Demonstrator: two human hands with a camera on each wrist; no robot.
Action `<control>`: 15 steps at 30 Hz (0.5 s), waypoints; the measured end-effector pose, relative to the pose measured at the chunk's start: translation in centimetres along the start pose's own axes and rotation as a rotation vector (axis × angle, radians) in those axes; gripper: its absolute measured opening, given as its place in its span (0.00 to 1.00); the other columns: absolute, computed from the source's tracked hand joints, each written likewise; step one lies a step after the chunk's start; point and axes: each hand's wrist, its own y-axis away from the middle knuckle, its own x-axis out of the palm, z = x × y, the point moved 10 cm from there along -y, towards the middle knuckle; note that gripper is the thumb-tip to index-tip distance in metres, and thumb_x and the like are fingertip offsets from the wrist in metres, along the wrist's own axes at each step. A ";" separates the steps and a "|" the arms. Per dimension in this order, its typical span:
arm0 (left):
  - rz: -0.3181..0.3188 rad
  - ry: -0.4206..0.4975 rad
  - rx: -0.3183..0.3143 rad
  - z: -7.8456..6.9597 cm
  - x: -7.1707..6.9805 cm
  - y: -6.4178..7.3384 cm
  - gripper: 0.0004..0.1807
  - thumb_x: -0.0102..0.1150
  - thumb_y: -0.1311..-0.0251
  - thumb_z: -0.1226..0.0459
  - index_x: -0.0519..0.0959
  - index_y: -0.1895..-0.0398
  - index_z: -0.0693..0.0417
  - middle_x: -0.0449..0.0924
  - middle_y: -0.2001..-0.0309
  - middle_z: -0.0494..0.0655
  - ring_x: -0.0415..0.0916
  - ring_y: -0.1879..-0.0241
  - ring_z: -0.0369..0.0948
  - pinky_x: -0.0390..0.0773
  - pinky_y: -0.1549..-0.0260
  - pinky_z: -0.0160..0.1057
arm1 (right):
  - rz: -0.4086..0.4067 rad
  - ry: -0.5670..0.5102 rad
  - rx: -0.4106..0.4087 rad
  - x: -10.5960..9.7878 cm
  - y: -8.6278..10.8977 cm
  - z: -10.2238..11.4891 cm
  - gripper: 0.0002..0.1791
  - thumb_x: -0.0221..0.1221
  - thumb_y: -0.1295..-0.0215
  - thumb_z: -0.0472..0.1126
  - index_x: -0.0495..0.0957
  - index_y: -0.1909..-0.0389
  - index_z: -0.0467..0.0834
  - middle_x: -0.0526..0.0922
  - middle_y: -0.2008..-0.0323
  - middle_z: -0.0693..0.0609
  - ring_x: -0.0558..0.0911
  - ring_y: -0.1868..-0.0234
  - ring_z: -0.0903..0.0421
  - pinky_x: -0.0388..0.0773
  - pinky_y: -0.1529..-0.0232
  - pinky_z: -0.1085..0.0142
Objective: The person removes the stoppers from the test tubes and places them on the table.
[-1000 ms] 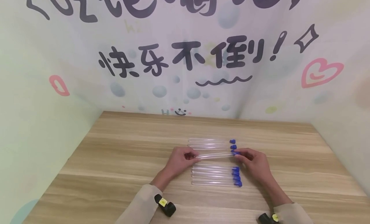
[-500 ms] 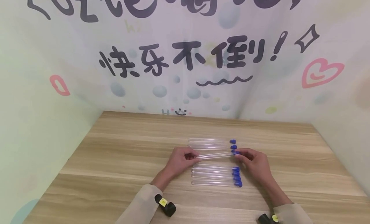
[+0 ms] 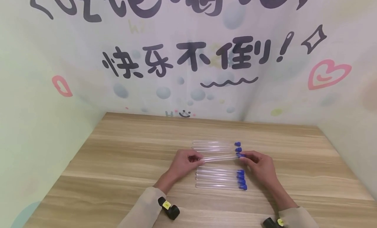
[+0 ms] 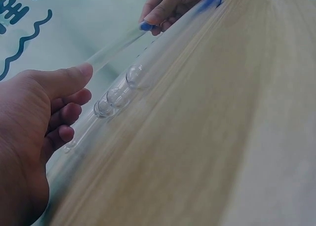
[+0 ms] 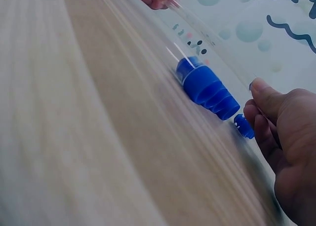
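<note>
"What's held?"
"The left hand (image 3: 185, 162) pinches a clear tube (image 3: 219, 158) at one end; the right hand (image 3: 260, 166) pinches the blue cap (image 3: 241, 155) at the other."
"Where's the tube?"
"Raised above the table (image 3: 138, 139), between uncapped tubes (image 3: 212, 143) and capped tubes (image 3: 218, 177)."

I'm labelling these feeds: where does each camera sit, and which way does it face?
Head: on the person's head, looking forward and down at the table; left hand, right hand and sleeves show.
Left wrist: on that wrist, looking along the held tube; left hand near, right hand beyond.
Right wrist: on that wrist, looking past blue caps; right hand near, left hand beyond.
Shared: both wrist views show the held tube.
</note>
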 end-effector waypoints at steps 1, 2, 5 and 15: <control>-0.002 -0.004 0.002 0.0 0.0 0.0 0.08 0.70 0.47 0.59 0.86 0.65 0.52 0.80 0.73 0.34 0.73 0.74 0.34 0.75 0.75 0.33 | 0.000 0.001 -0.001 0.0 0.0 0.0 0.14 0.66 0.42 0.52 0.85 0.58 0.49 0.86 0.62 0.56 0.80 0.61 0.59 0.73 0.64 0.75; -0.007 -0.009 0.004 0.0 0.0 -0.1 0.08 0.70 0.46 0.60 0.86 0.65 0.52 0.81 0.72 0.35 0.73 0.74 0.34 0.75 0.74 0.33 | -0.002 0.002 -0.002 0.0 0.0 0.0 0.14 0.66 0.42 0.52 0.85 0.58 0.49 0.86 0.62 0.55 0.80 0.61 0.59 0.73 0.64 0.74; -0.032 -0.035 0.005 0.0 -0.2 -0.2 0.08 0.69 0.46 0.61 0.86 0.64 0.54 0.82 0.69 0.37 0.74 0.72 0.34 0.75 0.72 0.33 | 0.006 0.004 -0.009 0.0 0.0 0.1 0.14 0.66 0.42 0.51 0.85 0.58 0.48 0.86 0.61 0.54 0.81 0.59 0.60 0.73 0.62 0.75; -0.077 -0.085 -0.031 0.3 -0.6 -0.3 0.09 0.67 0.45 0.63 0.85 0.62 0.55 0.84 0.63 0.42 0.77 0.66 0.35 0.77 0.66 0.34 | 0.063 -0.052 -0.019 0.4 0.2 0.3 0.13 0.65 0.40 0.50 0.84 0.57 0.48 0.85 0.59 0.54 0.81 0.57 0.59 0.75 0.60 0.74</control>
